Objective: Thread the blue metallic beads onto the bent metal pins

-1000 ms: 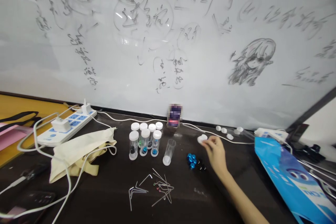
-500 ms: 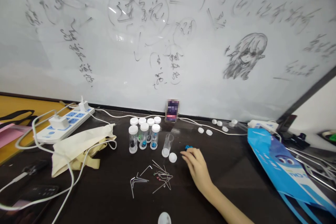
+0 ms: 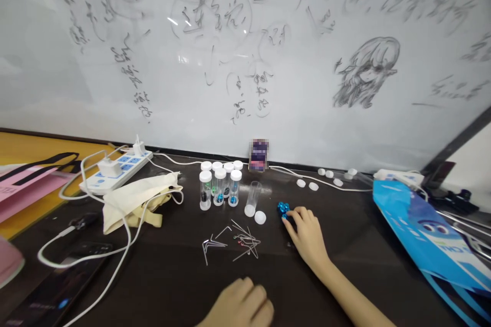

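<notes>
The right hand (image 3: 307, 237), fingers narrow, seems picking at blue pieces (image 3: 283, 208); next needs a precise pinch. Near left hand (image 3: 242, 305) is curled; holding, I cannot tell.

Small parts (image 3: 284, 207) right of loose cap (image 3: 260, 217), uncapped tube (image 3: 252, 198) beside it, capped tubes (image 3: 220, 189) further left, hex keys (image 3: 215, 244) in front
</notes>
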The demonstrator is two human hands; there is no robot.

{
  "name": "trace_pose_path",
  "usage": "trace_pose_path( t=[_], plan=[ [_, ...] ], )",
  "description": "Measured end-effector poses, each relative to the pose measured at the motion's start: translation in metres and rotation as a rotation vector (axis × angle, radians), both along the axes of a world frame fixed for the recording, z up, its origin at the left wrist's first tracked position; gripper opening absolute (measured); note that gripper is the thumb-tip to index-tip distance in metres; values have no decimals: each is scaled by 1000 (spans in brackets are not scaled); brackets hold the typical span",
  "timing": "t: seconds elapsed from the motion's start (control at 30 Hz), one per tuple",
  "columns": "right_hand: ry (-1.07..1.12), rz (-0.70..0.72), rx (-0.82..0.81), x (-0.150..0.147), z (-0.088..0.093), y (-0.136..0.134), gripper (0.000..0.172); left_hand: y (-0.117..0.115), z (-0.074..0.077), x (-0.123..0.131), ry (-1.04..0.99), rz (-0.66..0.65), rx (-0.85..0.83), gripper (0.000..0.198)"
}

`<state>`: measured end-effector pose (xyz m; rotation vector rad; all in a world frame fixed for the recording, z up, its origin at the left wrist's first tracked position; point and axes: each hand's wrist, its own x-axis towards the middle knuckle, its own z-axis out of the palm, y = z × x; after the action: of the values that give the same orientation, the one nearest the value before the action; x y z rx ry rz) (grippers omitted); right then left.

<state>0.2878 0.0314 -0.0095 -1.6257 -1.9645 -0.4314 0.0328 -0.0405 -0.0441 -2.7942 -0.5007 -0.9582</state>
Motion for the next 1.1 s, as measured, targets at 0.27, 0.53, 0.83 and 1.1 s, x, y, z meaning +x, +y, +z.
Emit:
trace_pose_path(
  t=[0.27,0.53,0.83,1.1],
  plan=[
    [34,117,-35,-11,9,-7,20,2,14,-20,59,198,-453,42],
    [154,556,-260,-82,12,-56,14,9,15,-27,57,130,-790,37],
    [104,581,-249,-78,22,-54,16,7,14,-28,30,85,-737,41],
    [93,104,-42,9,38,-4,28,11,45,-36,-265,102,-838,14]
  ],
)
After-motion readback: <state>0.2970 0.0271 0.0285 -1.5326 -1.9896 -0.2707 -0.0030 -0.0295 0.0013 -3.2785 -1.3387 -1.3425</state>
